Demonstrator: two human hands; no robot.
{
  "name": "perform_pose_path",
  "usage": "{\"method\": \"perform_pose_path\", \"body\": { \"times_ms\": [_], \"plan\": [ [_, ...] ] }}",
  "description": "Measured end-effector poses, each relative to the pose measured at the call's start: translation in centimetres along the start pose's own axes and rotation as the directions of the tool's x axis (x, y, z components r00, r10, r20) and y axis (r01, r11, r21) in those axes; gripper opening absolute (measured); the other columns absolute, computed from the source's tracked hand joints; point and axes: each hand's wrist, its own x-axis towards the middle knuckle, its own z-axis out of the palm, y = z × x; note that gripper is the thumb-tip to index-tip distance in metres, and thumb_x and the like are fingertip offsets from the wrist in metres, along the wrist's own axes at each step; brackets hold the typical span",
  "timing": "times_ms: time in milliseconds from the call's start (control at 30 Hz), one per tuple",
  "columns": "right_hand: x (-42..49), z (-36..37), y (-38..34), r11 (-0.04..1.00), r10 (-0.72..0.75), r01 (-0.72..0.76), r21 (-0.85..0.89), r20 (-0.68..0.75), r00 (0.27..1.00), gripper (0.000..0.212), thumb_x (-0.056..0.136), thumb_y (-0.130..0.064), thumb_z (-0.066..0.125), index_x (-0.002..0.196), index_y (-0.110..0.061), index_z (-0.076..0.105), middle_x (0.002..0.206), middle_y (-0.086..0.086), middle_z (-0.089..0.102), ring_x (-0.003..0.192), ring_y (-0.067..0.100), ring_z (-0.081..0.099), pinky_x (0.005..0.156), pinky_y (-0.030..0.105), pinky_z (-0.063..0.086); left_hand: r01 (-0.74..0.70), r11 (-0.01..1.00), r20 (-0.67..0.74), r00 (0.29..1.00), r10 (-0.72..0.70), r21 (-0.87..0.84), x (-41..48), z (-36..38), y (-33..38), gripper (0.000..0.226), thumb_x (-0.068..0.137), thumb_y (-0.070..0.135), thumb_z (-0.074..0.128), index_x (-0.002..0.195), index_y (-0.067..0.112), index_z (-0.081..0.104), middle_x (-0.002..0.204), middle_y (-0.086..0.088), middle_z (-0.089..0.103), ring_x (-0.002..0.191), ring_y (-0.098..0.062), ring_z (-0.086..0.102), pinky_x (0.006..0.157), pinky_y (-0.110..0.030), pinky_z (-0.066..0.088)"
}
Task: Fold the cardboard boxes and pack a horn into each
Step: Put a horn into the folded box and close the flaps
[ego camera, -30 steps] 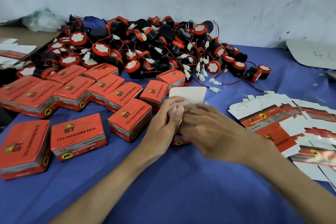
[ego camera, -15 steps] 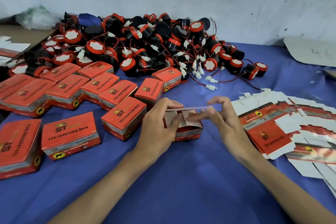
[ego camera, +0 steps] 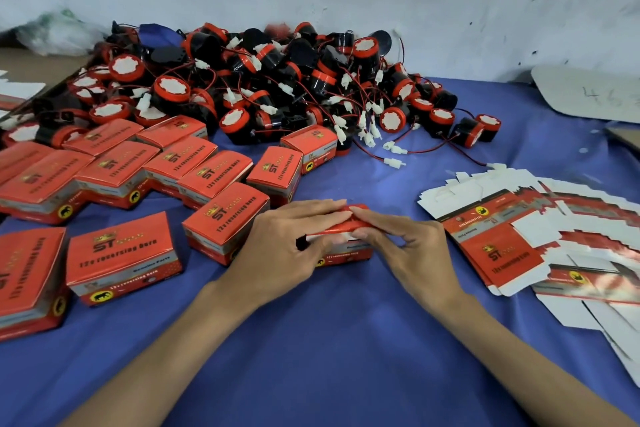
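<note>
The left hand (ego camera: 294, 243) lies over the horn box (ego camera: 346, 255), with its fingers nearly straight on the red lid and its thumb against the front wall, so it pinches the upper edge. The right hand (ego camera: 412, 246) meets it from the other side, with the forefinger on the lid, the thumb at the front and the other fingers curled. The box stands on the blue cloth (ego camera: 329, 357) between both hands, its lid nearly down.

I judge the thin printed card to be light, easy to dent and somewhat slippery on its glossy face. It is better held at the folded edges and corners than on the flat panels. Whether a horn is inside I cannot tell.

To the left stand closed boxes (ego camera: 124, 253), to the right lie flat blanks (ego camera: 498, 250), and behind are loose horns (ego camera: 263, 87).
</note>
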Motion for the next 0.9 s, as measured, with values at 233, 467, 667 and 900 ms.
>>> {"method": "perform_pose_path", "body": {
  "times_ms": [233, 467, 667, 900],
  "plan": [
    [-0.3, -0.7, 0.7, 0.862, -0.332, 0.361, -0.357, 0.141, 0.933, 0.036, 0.081, -0.008, 0.069, 0.116, -0.008, 0.067, 0.113, 0.004, 0.069, 0.107, 0.015, 0.064, 0.086, 0.033, 0.049, -0.132, 0.987, 0.028, 0.991, 0.130, 0.091, -0.2, 0.0, -0.6, 0.034, 0.089, 0.027, 0.059, 0.119, 0.011, 0.065, 0.126, 0.005, 0.061, 0.121, -0.013, 0.057, 0.102, -0.032, 0.046],
    [-0.5, 0.1, 0.6, 0.898, -0.262, 0.222, -0.380, -0.057, 0.963, 0.033, 0.075, -0.001, 0.068, 0.107, -0.010, 0.072, 0.086, -0.001, 0.075, 0.077, 0.015, 0.063, 0.076, 0.030, 0.046, -0.064, 0.998, -0.019, 0.998, 0.065, 0.022, -0.2, 0.3, -0.4, 0.034, 0.087, 0.026, 0.064, 0.119, 0.012, 0.064, 0.121, 0.011, 0.060, 0.120, -0.007, 0.056, 0.103, -0.026, 0.045],
    [-0.5, -0.3, 0.8, 0.880, -0.271, 0.265, -0.395, 0.042, 0.962, 0.030, 0.079, -0.014, 0.070, 0.109, -0.011, 0.071, 0.089, 0.001, 0.075, 0.072, 0.021, 0.069, 0.075, 0.033, 0.052, -0.095, 0.994, 0.047, 0.995, 0.092, 0.054, -0.1, 0.0, -0.8, 0.038, 0.090, 0.034, 0.058, 0.120, 0.011, 0.064, 0.124, 0.009, 0.060, 0.124, -0.007, 0.053, 0.105, -0.026, 0.043],
    [-1.0, -0.9, -0.3, 0.699, -0.300, 0.331, -0.634, 0.161, 0.940, 0.031, 0.086, -0.026, 0.065, 0.112, -0.009, 0.071, 0.104, 0.006, 0.073, 0.088, 0.030, 0.071, 0.078, 0.040, 0.057, -0.200, 0.957, 0.150, 0.974, 0.171, 0.209, -0.6, -0.3, -1.0, 0.040, 0.094, 0.036, 0.053, 0.126, 0.016, 0.063, 0.131, 0.006, 0.060, 0.131, -0.013, 0.047, 0.102, -0.036, 0.047]
  ]
}}
